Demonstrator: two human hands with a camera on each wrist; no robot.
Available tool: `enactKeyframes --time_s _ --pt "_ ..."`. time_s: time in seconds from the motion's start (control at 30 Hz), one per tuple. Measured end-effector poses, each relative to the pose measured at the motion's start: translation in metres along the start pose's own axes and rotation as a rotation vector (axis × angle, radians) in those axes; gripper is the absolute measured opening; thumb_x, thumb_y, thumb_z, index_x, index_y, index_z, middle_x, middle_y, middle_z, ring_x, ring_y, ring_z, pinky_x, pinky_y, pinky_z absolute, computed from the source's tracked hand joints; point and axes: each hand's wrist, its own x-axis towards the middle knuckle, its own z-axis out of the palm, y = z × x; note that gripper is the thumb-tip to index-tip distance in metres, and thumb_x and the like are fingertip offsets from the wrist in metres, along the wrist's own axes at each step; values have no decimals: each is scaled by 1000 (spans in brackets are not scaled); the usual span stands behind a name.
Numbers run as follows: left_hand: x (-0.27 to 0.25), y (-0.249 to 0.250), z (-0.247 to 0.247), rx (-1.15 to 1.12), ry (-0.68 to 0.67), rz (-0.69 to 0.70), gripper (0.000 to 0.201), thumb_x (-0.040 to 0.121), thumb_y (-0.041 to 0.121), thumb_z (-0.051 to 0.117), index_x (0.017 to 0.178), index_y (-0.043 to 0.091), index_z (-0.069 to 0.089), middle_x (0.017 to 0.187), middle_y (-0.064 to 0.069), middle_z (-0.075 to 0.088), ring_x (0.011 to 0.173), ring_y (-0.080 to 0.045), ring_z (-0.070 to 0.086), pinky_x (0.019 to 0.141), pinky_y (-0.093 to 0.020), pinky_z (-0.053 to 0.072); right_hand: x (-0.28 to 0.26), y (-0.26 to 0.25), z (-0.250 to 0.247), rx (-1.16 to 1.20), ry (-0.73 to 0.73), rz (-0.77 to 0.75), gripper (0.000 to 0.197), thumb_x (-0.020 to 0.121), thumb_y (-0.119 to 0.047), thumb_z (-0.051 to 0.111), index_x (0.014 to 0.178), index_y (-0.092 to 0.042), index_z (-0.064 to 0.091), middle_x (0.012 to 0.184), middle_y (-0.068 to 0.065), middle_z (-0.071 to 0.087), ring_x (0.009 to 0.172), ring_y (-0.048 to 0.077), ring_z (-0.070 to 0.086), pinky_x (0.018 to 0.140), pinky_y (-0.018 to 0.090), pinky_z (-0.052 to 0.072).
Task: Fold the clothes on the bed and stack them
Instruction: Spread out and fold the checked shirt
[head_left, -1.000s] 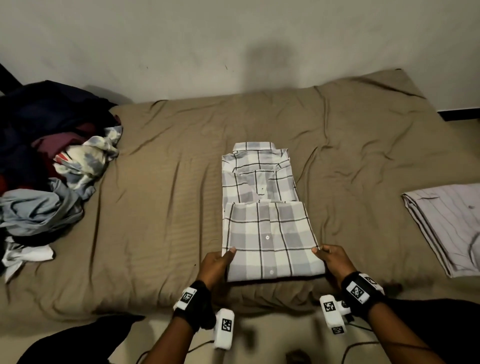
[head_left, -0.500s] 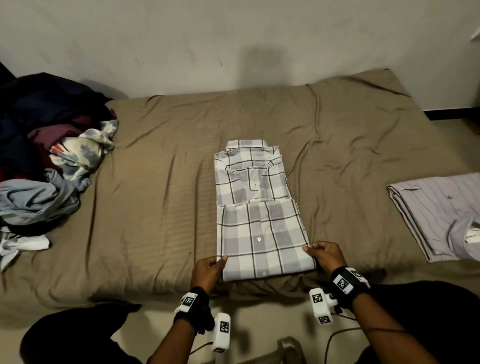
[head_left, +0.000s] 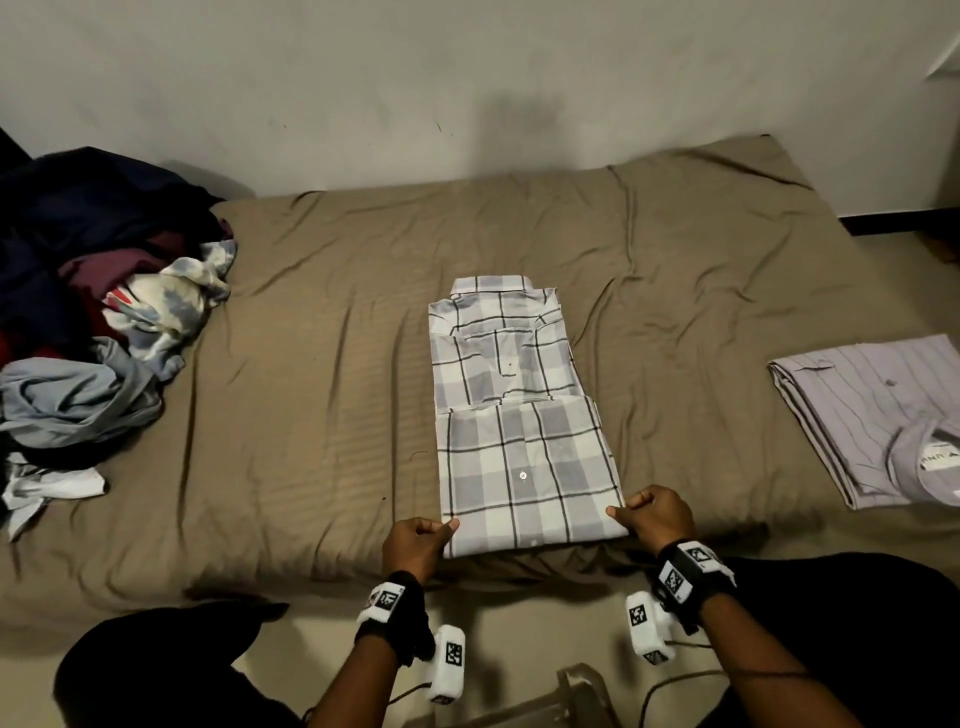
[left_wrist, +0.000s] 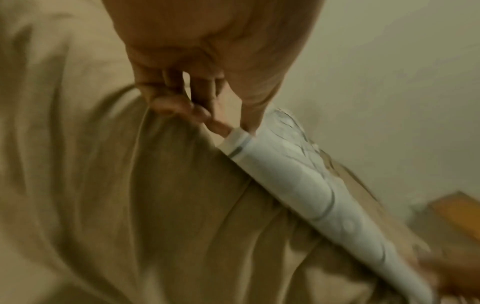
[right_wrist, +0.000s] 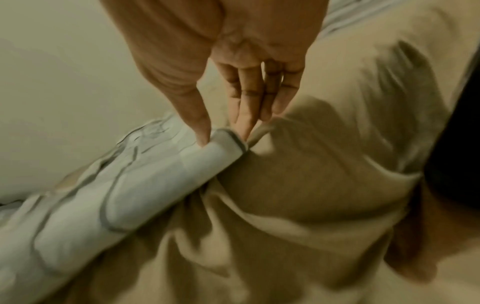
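Lying at the middle of the bed (head_left: 311, 415), close to its near edge, the plaid shirt (head_left: 524, 467) is partly folded, its lower part doubled up over the body and its collar pointing toward the far edge by the wall. The left hand (head_left: 415, 545) pinches the shirt's near left corner between thumb and forefinger, the other fingers curled; the left wrist view shows the thumb (left_wrist: 249, 107) on top of the fold. The right hand (head_left: 657, 519) pinches the near right corner the same way, thumb above and fingertips beneath the fold in the right wrist view. A folded striped shirt (head_left: 872, 415) lies at the bed's right edge, well apart. A pile of unfolded clothes (head_left: 104, 322) sits at the left edge.
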Motion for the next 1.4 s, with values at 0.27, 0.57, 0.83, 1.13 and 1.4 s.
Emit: enactKeyframes --time_s 0.27,0.57,0.83,1.13,1.4 --pt "-41 11 69 777 40 1047 96 86 56 59 160 6 23 168 -21 12 155 -38 11 120 -56 13 -67 -17 78 -597 57 -1049 96 79 -48 63 158 -7 26 166 18 17 153 33 18 118 48 18" --pt "-12 -5 80 974 -25 1016 66 95 20 39 157 1 29 167 -21 18 155 -34 17 116 -60 22 -48 -1 99 -797 26 -1023 82 87 -18 54 157 5 16 165 25 8 155 36 7 123 50 9" --pt "0 -25 49 981 17 1088 65 84 -6 30 148 -4 44 156 -22 41 147 -35 33 113 -56 26 -32 13 80 -819 60 -964 69 84 -6 30 151 13 26 159 32 23 149 44 25 119 54 19" --pt "13 -30 17 861 -87 1014 87 67 -2 70 147 4 38 149 -17 52 135 -31 54 117 -38 15 -9 29 38 -719 6 -749 72 78 -15 32 148 2 29 151 24 44 136 38 47 117 44 13" --pt "28 -21 -4 759 -239 974 91 63 -17 58 147 16 45 146 -10 56 131 -29 58 122 -26 11 1 14 1 -483 -224 -770 70 65 -16 35 130 -12 61 132 11 66 119 25 64 94 30 35"
